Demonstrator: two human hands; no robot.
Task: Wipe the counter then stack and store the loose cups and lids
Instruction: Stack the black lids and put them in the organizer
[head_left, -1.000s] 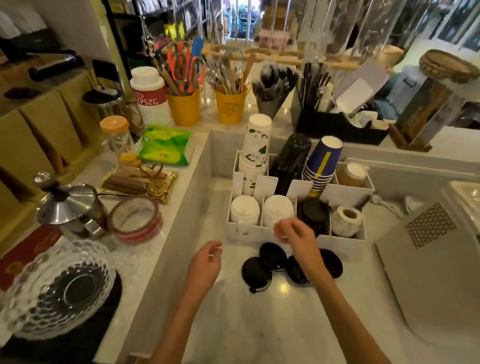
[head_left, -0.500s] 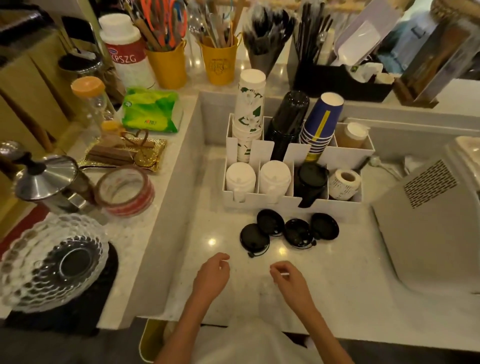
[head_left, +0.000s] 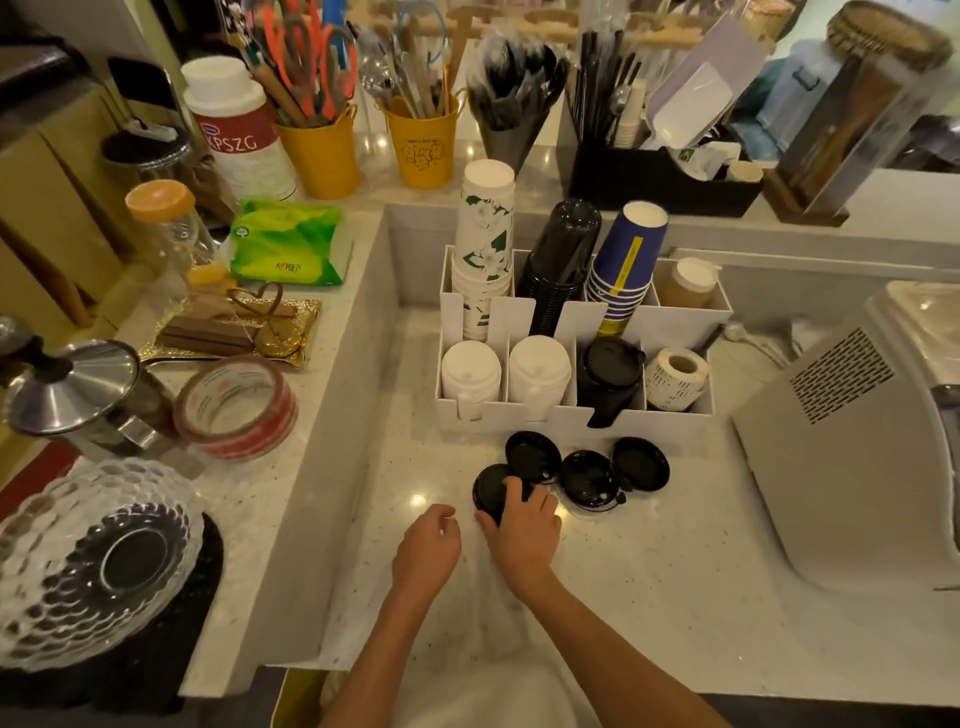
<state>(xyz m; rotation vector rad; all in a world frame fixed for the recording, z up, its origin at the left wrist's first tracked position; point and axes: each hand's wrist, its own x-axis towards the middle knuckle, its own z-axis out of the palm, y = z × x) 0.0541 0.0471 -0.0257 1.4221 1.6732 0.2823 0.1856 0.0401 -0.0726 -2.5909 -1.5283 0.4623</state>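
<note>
Several loose black lids lie on the pale counter (head_left: 649, 571) in front of a white organizer (head_left: 670, 421). My right hand (head_left: 522, 525) grips the leftmost black lid (head_left: 488, 486), thumb at its near edge and fingers on top. The other lids (head_left: 589, 478) lie to its right, partly overlapping. My left hand (head_left: 428, 545) hovers just left of it, fingers loosely curled, holding nothing. The organizer holds stacks of white floral cups (head_left: 485, 234), black cups (head_left: 563, 249) and blue cups (head_left: 628, 249), plus white lids (head_left: 470, 369) and black lids (head_left: 608, 374).
A grey machine (head_left: 857, 467) stands at the right. The raised ledge on the left carries a tape roll (head_left: 234, 405), a glass plate (head_left: 88, 561), a metal press pot (head_left: 78, 389) and a green tissue pack (head_left: 291, 244). Yellow utensil buckets (head_left: 423, 145) line the back.
Both hands pulled back from the organizer toward the counter's near edge. The right hand then moved forward again onto the leftmost black lid, and the left hand moved forward a little beside it.
</note>
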